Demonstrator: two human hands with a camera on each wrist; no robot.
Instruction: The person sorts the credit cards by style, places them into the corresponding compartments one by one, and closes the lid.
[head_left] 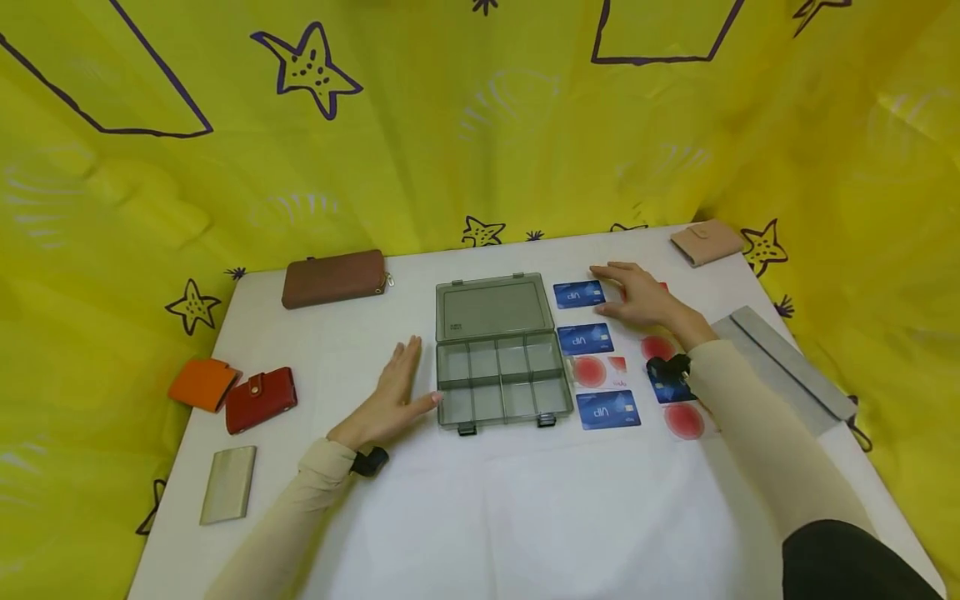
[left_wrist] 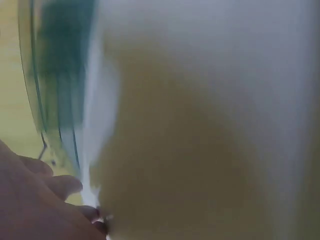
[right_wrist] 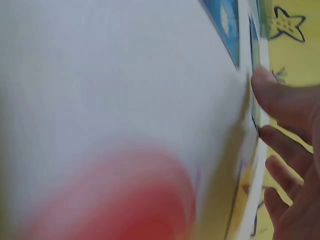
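Note:
An open grey plastic compartment box [head_left: 501,353] sits mid-table, lid laid back, its compartments empty. My left hand [head_left: 392,398] lies flat on the white table beside the box's left front corner, thumb touching its wall. My right hand [head_left: 637,298] rests with straight fingers over cards to the right of the box, next to a blue card [head_left: 578,293]. More blue cards [head_left: 607,409] and white cards with red circles [head_left: 591,372] lie in rows there. The left wrist view is a blur with the box [left_wrist: 55,90] edge; the right wrist view shows fingers [right_wrist: 282,102] by a blurred blue card [right_wrist: 225,25].
A brown zip wallet [head_left: 333,277] lies at the back left. An orange card holder [head_left: 203,384], a red wallet [head_left: 261,399] and a metal card case [head_left: 228,484] lie at the left edge. A beige wallet [head_left: 706,242] and a grey pouch [head_left: 787,367] lie right. Yellow cloth surrounds the table.

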